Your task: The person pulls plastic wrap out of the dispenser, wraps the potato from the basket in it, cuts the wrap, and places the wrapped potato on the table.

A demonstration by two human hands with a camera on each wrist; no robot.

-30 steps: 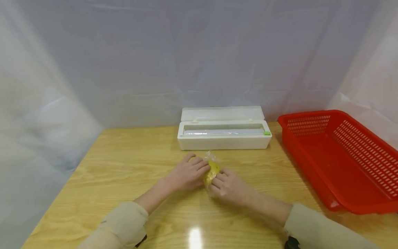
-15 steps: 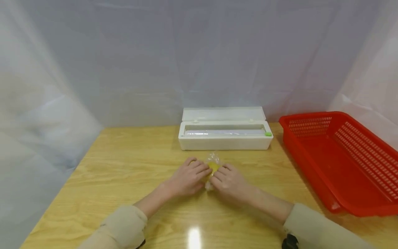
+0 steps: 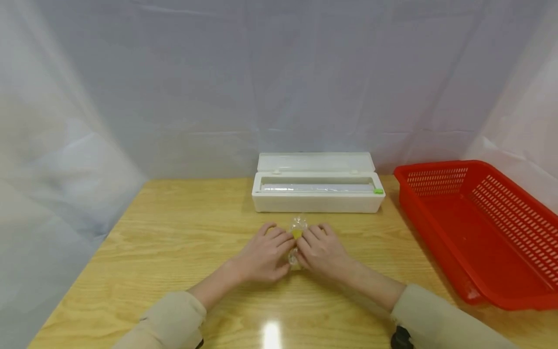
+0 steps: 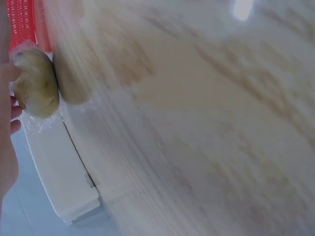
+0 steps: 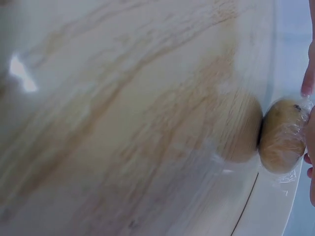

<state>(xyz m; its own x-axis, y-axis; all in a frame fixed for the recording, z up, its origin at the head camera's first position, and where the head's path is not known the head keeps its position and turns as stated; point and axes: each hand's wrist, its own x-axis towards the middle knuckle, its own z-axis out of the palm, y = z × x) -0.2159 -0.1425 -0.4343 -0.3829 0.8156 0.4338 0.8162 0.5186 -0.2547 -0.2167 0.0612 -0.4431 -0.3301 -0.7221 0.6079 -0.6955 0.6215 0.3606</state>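
Observation:
A yellow oval fruit (image 3: 297, 234), wrapped in clear cling film (image 3: 299, 222), rests on the wooden table between my two hands. From the left my left hand (image 3: 265, 253) holds it, the fingertips on its top. My right hand (image 3: 324, 253) grips the opposite side, and the fingertips of both hands almost meet. Crinkled film sticks out at the far and near ends. In the left wrist view the wrapped fruit (image 4: 39, 86) shows brownish yellow, fingers around its side. A dark spot marks the fruit (image 5: 283, 137) in the right wrist view. Much of it is hidden in the head view.
Behind the hands stands a white cling film dispenser (image 3: 318, 203), its lid (image 3: 316, 162) raised, with a film roll (image 3: 318, 187) inside and a green slider (image 3: 378, 191) at the right end. A red plastic basket (image 3: 440, 247) sits at the table's right side.
My right hand has shifted slightly away from me along the fruit, and both hands have drawn closer together over it. Less yellow shows now. The dispenser and basket stay put.

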